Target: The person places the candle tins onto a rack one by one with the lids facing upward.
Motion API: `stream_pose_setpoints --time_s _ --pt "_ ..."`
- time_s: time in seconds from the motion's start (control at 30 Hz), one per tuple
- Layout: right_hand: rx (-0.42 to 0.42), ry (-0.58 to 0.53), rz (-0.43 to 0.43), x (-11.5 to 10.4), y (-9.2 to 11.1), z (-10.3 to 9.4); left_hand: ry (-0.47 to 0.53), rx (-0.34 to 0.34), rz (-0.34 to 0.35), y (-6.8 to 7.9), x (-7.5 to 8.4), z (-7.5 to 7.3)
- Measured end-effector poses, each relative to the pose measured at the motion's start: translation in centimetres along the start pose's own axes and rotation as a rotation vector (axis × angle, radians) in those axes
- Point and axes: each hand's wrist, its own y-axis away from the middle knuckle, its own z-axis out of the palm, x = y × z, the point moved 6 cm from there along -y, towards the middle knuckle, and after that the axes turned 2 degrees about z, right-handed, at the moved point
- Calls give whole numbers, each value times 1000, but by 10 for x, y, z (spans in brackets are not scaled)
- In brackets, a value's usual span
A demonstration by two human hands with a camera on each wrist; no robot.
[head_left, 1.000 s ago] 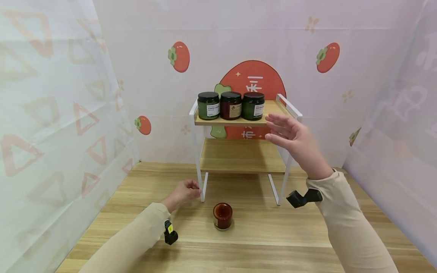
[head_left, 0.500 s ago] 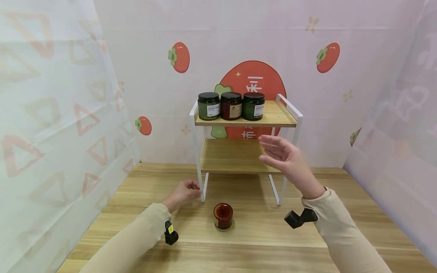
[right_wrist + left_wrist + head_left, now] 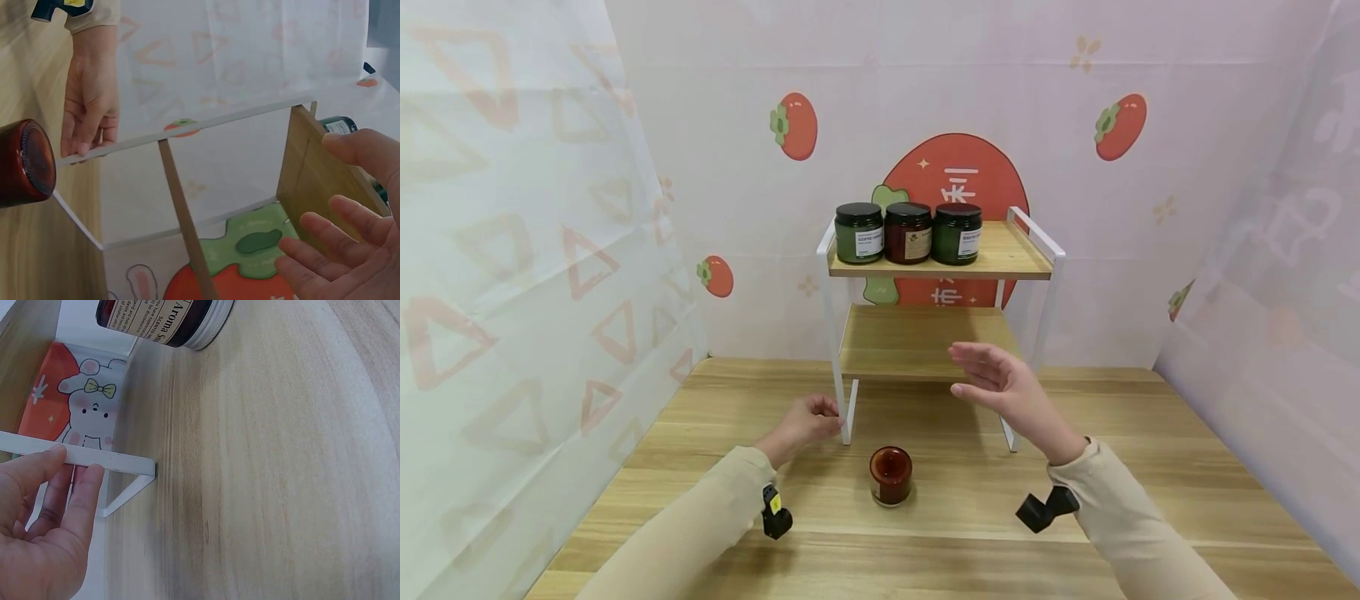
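My left hand [image 3: 805, 423] pinches the front left leg of a white-framed wooden shelf rack [image 3: 940, 273], low down. In the left wrist view, thumb and fingers close round that white leg [image 3: 119, 461]. My right hand [image 3: 1003, 387] hovers with relaxed, parted fingers before the rack's lower shelf and holds nothing. On the table between the hands stands a dark red candle jar [image 3: 891, 477], bottom up on its silver lid [image 3: 211, 325]. The top shelf carries a green candle jar [image 3: 858, 234], a brown-red one [image 3: 907, 234] and another green one [image 3: 957, 235], all with black lids.
The wooden table [image 3: 985, 542] runs beneath the rack, with patterned cloth walls [image 3: 737, 167] behind and on both sides. A raised white side rail [image 3: 1036, 236] edges the top shelf on the right. The lower shelf [image 3: 925, 337] bears nothing visible.
My right hand has come down from beside the top shelf's right green jar to the front of the lower shelf, slightly leftward. The left hand, rack and jars have stayed put.
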Motion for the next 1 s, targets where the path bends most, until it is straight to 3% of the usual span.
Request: stream_pose_setpoints --time_s 0.53,1.0 --pt "-109 -25 130 45 6 41 -7 11 0 0 -1 1" --pt "-176 11 155 68 10 70 -13 15 -5 -3 -5 -1"
